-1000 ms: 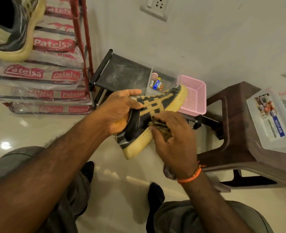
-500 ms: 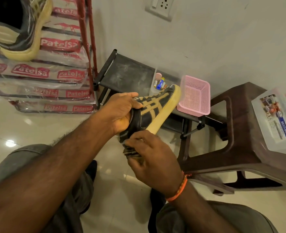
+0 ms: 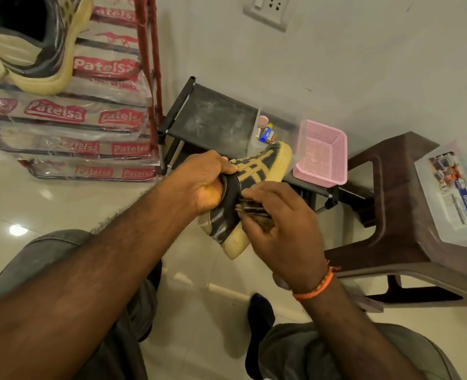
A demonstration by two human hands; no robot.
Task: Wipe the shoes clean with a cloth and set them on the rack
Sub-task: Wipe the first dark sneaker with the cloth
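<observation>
Head view. The person sits low on the floor, knees at 7 and 5 o'clock. The left hand [image 3: 205, 185] grips the shoe [image 3: 250, 198] at its heel collar, fingers curled around the opening with the thumb over the top edge. This hold keeps the shoe off the floor and turns its side panel toward the other hand. The right hand [image 3: 279, 229] is curled around a bunched cloth [image 3: 251, 212] and presses it against the shoe's side near the heel. Most of the cloth is hidden under the fingers; only a dark, striped fold shows.

The shoe sits at the centre of the frame, held in the air between the two hands, toe pointing toward 1 o'clock. It is black with tan stripes across the side and a thick pale-yellow sole. Pale smears show on the black heel area. Whether they are dust or wear cannot be told.

The rack [image 3: 155, 78], a red frame with shelves wrapped in printed plastic, stands at 10 o'clock, near the left hand. A second shoe [image 3: 37, 48] of similar colours already rests on an upper shelf at 11 o'clock. That placement suggests one shoe is finished and this one is still in the wiping step.

A pink basket [image 3: 323, 154] lies at 2 o'clock. A brown stool [image 3: 391, 204] stands at 3 o'clock.
</observation>
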